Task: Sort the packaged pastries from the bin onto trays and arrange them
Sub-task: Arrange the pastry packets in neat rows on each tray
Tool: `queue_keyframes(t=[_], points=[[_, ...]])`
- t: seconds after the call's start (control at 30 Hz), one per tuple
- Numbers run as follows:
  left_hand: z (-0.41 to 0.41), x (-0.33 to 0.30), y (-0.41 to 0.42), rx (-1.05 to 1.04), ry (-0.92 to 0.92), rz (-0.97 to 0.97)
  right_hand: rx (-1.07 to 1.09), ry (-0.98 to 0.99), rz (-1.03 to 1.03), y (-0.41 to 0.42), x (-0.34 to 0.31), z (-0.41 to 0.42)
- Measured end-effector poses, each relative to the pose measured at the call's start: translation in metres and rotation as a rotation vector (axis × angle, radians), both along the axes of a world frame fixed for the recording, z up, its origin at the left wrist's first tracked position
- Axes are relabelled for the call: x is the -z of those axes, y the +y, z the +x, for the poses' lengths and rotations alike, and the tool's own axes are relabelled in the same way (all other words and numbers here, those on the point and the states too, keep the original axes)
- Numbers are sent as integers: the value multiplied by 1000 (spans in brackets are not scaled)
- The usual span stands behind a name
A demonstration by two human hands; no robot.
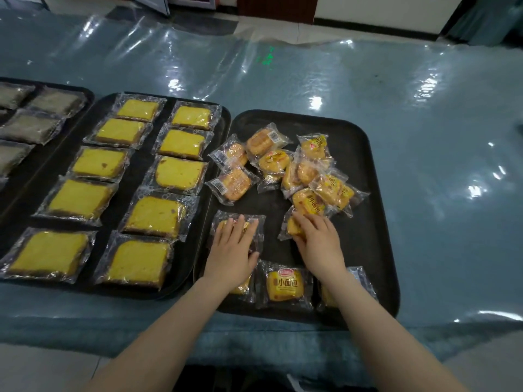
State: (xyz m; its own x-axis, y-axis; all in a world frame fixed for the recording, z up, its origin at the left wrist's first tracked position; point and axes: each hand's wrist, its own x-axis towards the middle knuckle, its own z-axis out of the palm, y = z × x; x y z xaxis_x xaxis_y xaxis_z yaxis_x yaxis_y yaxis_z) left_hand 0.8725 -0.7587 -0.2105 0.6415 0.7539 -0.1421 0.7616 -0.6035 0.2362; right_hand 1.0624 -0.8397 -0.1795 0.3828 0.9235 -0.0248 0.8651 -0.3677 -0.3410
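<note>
Left hand point(230, 258) flat, fingers spread, pressing bun packet point(240, 226) square at tray point(376, 222) left edge; right hand point(318, 244) fingers clamped on heap-edge packet point(291, 226), likely next for row.

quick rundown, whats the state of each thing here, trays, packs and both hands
right tray: partly arranged, bare at the far end
bun pile: loose, overlapping, unsorted
front bun row: flat, side by side at near edge
middle tray: full, yellow cake slices in two neat columns
left tray: holds dark slices, mostly out of frame
left hand: flat on one bun pack
right hand: fingers on a pack at pile's near edge
</note>
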Motion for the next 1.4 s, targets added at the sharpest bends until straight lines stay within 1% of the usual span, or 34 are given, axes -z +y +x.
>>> queue_keyframes(t=[0.03,0.1,0.17,0.2,0.3,0.5,0.63,0.7,0.73,0.8,0.83,0.87,0.93,1.07,1.13,1.2,1.27,1.33,1.4], points=[[-2,2,0,4,19,-7,-27,-16,-16,2,0,-2],[-3,6,0,12,33,-18,-162,-19,-35,2,1,-11],[-3,7,1,18,32,-22,-304,22,-90,0,6,-23],[-3,7,1,19,29,-17,-331,42,-128,-1,9,-26],[-4,9,0,17,23,1,-305,35,-229,2,14,-29],[-5,9,0,10,8,-10,-284,73,-354,-2,10,-25],[-3,3,4,-8,-47,-97,-237,158,-396,-10,5,-30],[-2,-4,6,-32,-112,-165,-204,211,-337,-9,0,-28],[-1,-7,7,-38,-152,-167,-162,238,-241,-8,-3,-25],[-1,-13,5,-27,-221,-92,-8,273,39,-2,-10,-11],[-1,-16,3,-17,-246,-59,74,272,135,3,-12,-2],[0,-18,2,-6,-264,-50,140,259,166,9,-12,9],[2,-21,0,4,-273,-71,210,222,111,22,-9,23],[5,-24,1,5,-254,-102,199,94,-73,41,1,26],[7,-26,0,20,-254,-115,218,41,-42,49,4,28],[9,-27,0,29,-258,-134,237,108,40,53,0,33],[12,-30,2,38,-261,-139,217,263,119,48,-7,40],[19,-33,3,71,-272,-125,172,395,168,34,-16,47],[28,-37,2,132,-297,-105,136,469,187,11,-23,54]])
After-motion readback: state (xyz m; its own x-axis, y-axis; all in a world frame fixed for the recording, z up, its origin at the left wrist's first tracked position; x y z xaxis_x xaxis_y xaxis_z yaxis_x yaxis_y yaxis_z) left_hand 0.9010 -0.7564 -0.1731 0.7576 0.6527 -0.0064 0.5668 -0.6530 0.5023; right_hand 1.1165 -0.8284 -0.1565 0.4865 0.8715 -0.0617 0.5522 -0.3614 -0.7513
